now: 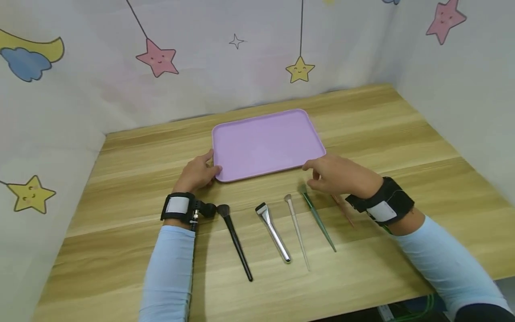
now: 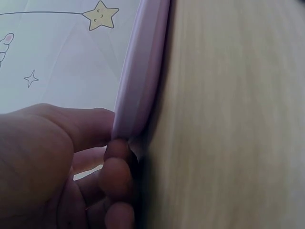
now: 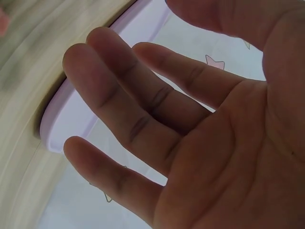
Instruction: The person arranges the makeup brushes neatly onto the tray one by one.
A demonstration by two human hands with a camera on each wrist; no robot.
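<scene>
A light purple rectangular tray (image 1: 267, 145) lies on the wooden table, its near left corner pinched between the thumb and fingers of my left hand (image 1: 197, 173). In the left wrist view, the tray's rim (image 2: 140, 67) runs up from those fingertips. At the near right corner is my right hand (image 1: 342, 174), its fingers loosely bent and holding nothing in the right wrist view. Below the tray lie a black makeup brush (image 1: 236, 241), a silver-handled flat brush (image 1: 275, 235), a slim pale brush (image 1: 297, 230) and a green brush (image 1: 318, 219). A pinkish-brown brush (image 1: 343, 210) is partly hidden under my right hand.
The tabletop (image 1: 132, 192) meets white wall sheets (image 1: 225, 85) printed with stars, a moon and clouds behind and at both sides. Cables (image 1: 418, 313) show below the table's front edge at the right.
</scene>
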